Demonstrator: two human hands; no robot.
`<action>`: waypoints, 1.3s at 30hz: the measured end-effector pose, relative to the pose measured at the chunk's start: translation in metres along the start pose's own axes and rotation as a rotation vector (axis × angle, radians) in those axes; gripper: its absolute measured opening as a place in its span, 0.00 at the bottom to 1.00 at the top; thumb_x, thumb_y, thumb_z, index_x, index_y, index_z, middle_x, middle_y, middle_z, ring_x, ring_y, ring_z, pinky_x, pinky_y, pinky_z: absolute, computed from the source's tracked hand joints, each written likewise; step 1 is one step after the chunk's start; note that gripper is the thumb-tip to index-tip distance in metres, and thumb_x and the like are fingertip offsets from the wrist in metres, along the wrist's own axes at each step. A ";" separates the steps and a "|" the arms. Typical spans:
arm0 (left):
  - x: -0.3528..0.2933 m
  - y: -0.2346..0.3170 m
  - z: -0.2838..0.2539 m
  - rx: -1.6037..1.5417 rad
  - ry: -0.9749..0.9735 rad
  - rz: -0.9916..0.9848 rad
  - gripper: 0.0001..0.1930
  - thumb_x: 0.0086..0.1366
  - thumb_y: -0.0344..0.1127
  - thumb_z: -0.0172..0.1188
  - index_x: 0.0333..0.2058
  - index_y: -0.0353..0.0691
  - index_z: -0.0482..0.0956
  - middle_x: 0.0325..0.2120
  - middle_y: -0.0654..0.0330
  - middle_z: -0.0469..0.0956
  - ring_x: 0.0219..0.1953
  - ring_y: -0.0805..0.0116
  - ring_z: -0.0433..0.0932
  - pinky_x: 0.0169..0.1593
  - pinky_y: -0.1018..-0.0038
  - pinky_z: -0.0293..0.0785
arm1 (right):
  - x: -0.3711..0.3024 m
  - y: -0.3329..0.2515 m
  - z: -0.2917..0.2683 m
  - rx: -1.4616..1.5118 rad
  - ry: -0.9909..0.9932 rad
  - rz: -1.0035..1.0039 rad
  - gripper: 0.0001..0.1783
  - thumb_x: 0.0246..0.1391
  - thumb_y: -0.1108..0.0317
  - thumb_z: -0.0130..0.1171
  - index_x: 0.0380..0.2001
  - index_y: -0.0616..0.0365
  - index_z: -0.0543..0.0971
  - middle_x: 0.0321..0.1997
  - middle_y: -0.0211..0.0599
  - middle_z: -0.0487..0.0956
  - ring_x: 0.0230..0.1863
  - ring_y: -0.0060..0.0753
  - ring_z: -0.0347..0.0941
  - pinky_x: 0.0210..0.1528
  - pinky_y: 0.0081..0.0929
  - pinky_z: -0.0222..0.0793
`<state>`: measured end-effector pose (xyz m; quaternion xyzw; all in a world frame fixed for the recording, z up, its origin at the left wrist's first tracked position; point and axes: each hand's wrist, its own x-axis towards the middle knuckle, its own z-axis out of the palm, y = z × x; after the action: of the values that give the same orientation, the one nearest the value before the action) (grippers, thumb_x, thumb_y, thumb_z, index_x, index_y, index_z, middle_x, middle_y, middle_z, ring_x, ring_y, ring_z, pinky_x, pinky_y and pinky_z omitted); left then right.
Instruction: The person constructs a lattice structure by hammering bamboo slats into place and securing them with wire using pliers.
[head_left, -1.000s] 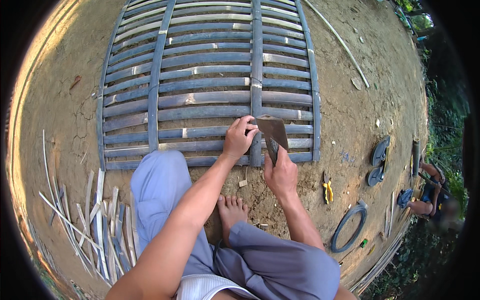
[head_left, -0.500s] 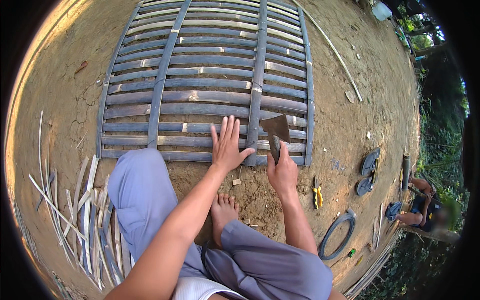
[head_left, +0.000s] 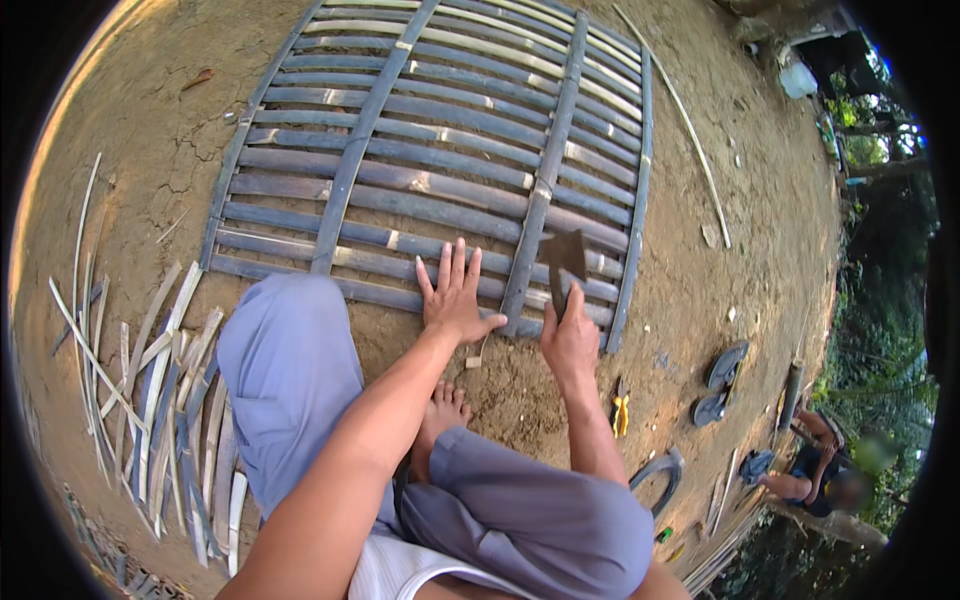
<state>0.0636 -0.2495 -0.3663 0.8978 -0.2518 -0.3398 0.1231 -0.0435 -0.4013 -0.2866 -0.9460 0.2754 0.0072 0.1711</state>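
Observation:
A lattice of dark split-bamboo slats [head_left: 440, 205] lies on the earth in front of me, its slats crossed by several long bamboo rails [head_left: 545, 180]. My left hand [head_left: 457, 305] rests on the near slats with its fingers spread, just left of the right inner rail, and holds nothing. In my right hand [head_left: 572, 335] is the short handle of a broad-bladed metal tool [head_left: 566, 252]. Its dark, flat blade, a little smeared by motion, hangs over the slats between that inner rail and the right outer rail.
Loose bamboo strips [head_left: 160, 400] are heaped at left. Yellow-handled pliers [head_left: 621, 408], a coil of wire [head_left: 660, 475] and a pair of sandals [head_left: 720, 382] lie at right. A thin pole [head_left: 680, 110] lies beyond the lattice. Another person [head_left: 815, 470] sits at far right.
The view has turned, so the lattice now appears tilted. The tool in my right hand has shifted slightly relative to the inner rail; my left hand stays spread on the slats.

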 end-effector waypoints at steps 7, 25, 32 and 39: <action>0.003 0.005 0.007 0.004 0.042 0.042 0.70 0.51 0.77 0.65 0.78 0.47 0.34 0.79 0.51 0.25 0.80 0.53 0.21 0.73 0.33 0.13 | -0.027 0.042 0.038 -0.022 0.056 -0.068 0.23 0.64 0.64 0.62 0.57 0.67 0.72 0.45 0.63 0.83 0.34 0.69 0.81 0.35 0.55 0.77; 0.000 -0.005 0.004 0.026 -0.025 -0.022 0.71 0.50 0.79 0.65 0.79 0.51 0.31 0.79 0.54 0.24 0.80 0.54 0.19 0.73 0.33 0.13 | -0.014 -0.006 0.012 0.366 0.558 -0.318 0.23 0.63 0.68 0.65 0.56 0.65 0.70 0.36 0.64 0.83 0.32 0.69 0.81 0.32 0.52 0.76; 0.009 -0.013 0.005 0.006 0.050 -0.001 0.71 0.49 0.78 0.66 0.79 0.49 0.33 0.80 0.52 0.25 0.80 0.51 0.21 0.72 0.32 0.14 | -0.002 0.009 0.019 0.211 0.102 -0.072 0.24 0.65 0.60 0.61 0.57 0.63 0.70 0.34 0.63 0.83 0.33 0.72 0.80 0.34 0.59 0.76; 0.000 0.004 -0.003 0.046 -0.052 -0.012 0.70 0.51 0.78 0.65 0.79 0.52 0.32 0.79 0.54 0.23 0.80 0.53 0.19 0.72 0.33 0.12 | -0.017 0.033 0.040 0.005 -0.051 0.003 0.22 0.65 0.61 0.61 0.54 0.65 0.72 0.32 0.62 0.83 0.33 0.70 0.80 0.33 0.58 0.76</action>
<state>0.0638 -0.2528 -0.3628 0.8927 -0.2573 -0.3579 0.0941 -0.0722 -0.4057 -0.3331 -0.9446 0.2725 0.0309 0.1803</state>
